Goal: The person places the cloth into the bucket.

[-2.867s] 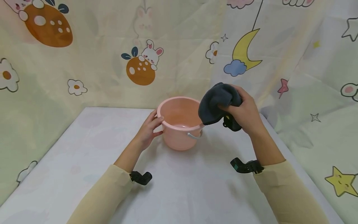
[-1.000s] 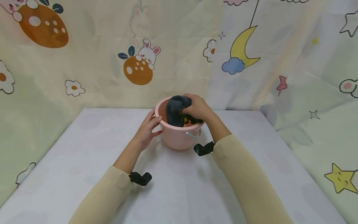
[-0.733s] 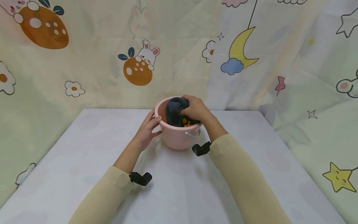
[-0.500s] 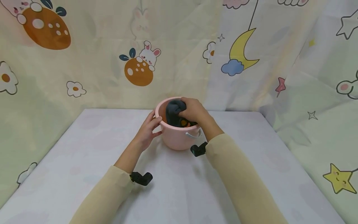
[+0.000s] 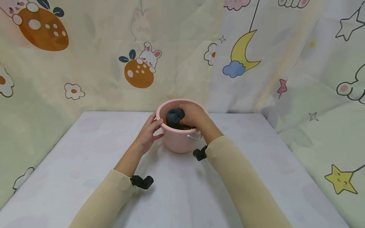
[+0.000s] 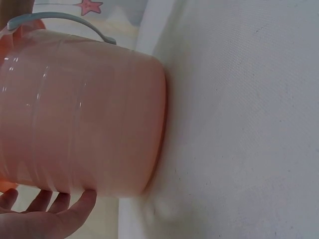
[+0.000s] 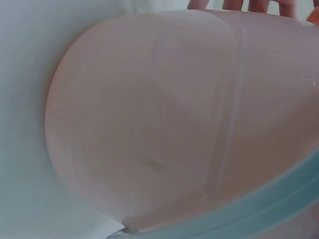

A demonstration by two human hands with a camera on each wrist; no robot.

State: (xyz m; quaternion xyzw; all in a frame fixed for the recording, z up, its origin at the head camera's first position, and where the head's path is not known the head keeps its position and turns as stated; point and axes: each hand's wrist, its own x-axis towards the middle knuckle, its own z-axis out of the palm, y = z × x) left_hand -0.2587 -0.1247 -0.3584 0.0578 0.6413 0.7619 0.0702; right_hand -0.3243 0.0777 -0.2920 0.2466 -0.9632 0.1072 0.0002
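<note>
A pink bucket (image 5: 179, 141) with a pale grey handle (image 5: 194, 138) stands upright on the table. My left hand (image 5: 146, 134) holds it from the left, at and below the rim; several of its fingers (image 6: 79, 209) lie against the wall in the left wrist view. My right hand (image 5: 194, 116) reaches down inside the bucket from the right. It grips a bunched, dark blue-grey soft fabric item (image 5: 174, 117), which has a small orange-yellow patch low down. Its lower part and my right fingertips are hidden by the bucket. In the right wrist view the bucket wall (image 7: 149, 109) fills most of the picture.
The table is covered with a white cloth (image 5: 171, 190). A printed curtain (image 5: 182, 57) with bunnies, a moon and stars hangs behind the table and along its sides. Each wrist wears a small black camera, such as the left one (image 5: 142, 182).
My right hand has carried the dark fabric item from the right of the bucket over the rim and down into it. My left hand keeps its place on the bucket.
</note>
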